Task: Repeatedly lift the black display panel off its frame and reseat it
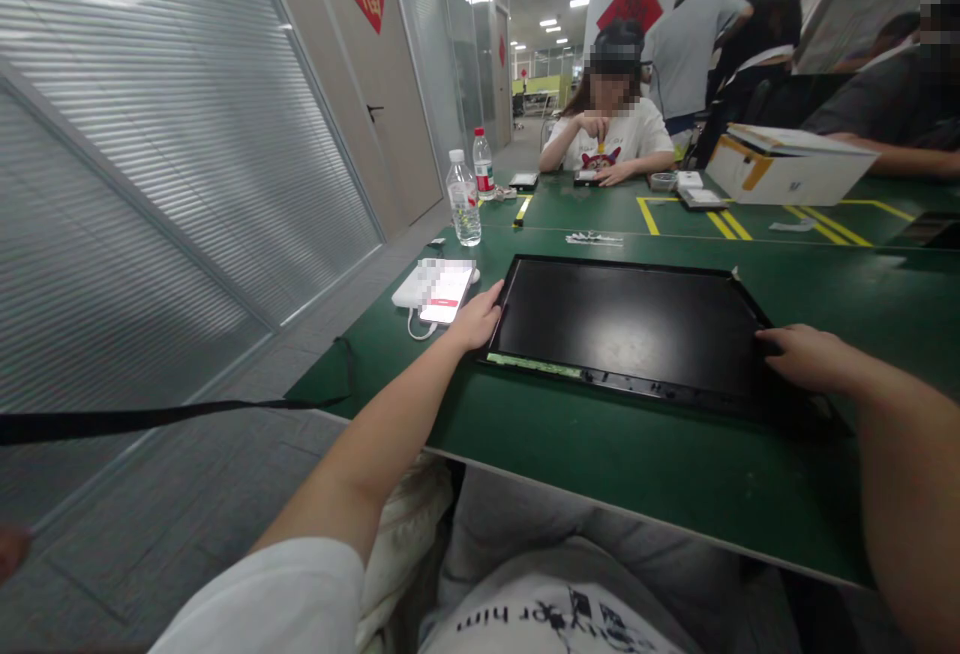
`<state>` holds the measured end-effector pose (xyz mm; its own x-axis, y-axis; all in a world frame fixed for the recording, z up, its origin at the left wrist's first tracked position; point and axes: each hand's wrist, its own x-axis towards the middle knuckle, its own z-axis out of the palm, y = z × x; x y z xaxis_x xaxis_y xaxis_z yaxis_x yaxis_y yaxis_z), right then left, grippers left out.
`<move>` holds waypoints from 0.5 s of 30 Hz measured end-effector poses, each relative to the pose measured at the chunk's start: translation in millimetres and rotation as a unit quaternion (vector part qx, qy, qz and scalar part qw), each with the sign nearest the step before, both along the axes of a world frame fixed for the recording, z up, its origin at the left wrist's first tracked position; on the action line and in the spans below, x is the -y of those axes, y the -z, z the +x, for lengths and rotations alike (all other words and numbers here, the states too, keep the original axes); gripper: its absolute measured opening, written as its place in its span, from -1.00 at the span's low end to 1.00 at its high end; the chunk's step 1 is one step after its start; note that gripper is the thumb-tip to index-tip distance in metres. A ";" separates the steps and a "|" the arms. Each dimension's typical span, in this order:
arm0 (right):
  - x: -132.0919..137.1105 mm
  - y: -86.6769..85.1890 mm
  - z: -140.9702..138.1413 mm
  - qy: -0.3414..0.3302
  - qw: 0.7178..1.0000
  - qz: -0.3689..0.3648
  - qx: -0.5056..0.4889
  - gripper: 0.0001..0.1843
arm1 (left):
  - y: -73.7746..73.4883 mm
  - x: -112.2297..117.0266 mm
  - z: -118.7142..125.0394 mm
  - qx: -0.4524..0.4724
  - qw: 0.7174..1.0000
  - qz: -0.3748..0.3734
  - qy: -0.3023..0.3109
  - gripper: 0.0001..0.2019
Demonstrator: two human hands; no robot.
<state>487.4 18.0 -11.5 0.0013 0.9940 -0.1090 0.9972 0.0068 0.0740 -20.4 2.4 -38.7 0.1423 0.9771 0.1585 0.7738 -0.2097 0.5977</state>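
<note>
A black monitor panel (622,319) lies face up on the green table in front of me, with a dark frame round it. Along its near edge runs a pale green strip (532,366) at the left, followed by small dark fittings. My left hand (478,317) is closed on the panel's left edge, fingers near the far-left corner. At the right edge, my right hand (802,354) pinches the frame between thumb and fingers. The fingertips under the panel are hidden on both sides. Dark, thin material extends past the near right corner, too dim to make out.
Left of the panel, a lit phone (448,291) is cabled to a white power bank (412,284). Water bottles (463,199) stand behind. Small metal pieces (594,239) lie beyond the panel. Across the table (570,454) sits a person (611,124) near a white box (787,164). A black strap (172,419) hangs left.
</note>
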 end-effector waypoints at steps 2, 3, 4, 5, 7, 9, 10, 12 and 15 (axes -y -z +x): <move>-0.3 -1.2 -1.8 0.006 0.999 -0.032 0.013 -0.50 | -1.8 0.6 1.5 -0.003 1.000 0.001 -0.003 -0.33; -0.1 -2.6 -3.3 0.013 0.998 -0.052 0.020 -0.48 | -3.1 1.1 2.4 -0.007 1.000 0.000 -0.006 -0.34; 0.2 -4.2 -4.8 0.017 0.998 -0.060 0.022 -0.46 | -4.5 1.7 3.3 -0.012 1.000 -0.001 -0.009 -0.36; 0.7 -5.7 -6.1 0.021 0.998 -0.061 0.019 -0.46 | -5.9 2.3 4.1 -0.018 1.000 -0.002 -0.012 -0.37; 1.5 -7.5 -6.8 0.030 0.998 -0.056 0.004 -0.46 | -8.2 3.5 4.8 -0.033 0.999 0.001 -0.010 -0.41; 1.8 -6.8 -4.4 0.037 0.998 -0.044 -0.016 -0.48 | -8.9 4.2 4.0 -0.046 0.999 0.007 0.006 -0.45; 1.7 -5.7 -2.2 0.039 0.998 -0.038 -0.026 -0.50 | -8.7 4.4 3.1 -0.049 0.999 0.015 0.014 -0.47; 1.5 -2.4 3.1 0.046 0.997 -0.017 -0.052 -0.53 | -7.9 4.4 1.2 -0.057 0.998 0.017 0.025 -0.48; 0.6 3.1 9.8 0.066 0.994 0.007 -0.085 -0.54 | -8.4 3.5 0.9 -0.083 0.996 0.010 0.026 -0.49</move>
<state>497.1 17.4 -14.6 0.1150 0.9877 -0.1058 0.9873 -0.1254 -0.0974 -19.4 -1.1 -30.3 0.2188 0.9645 0.1476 0.8491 -0.2627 0.4582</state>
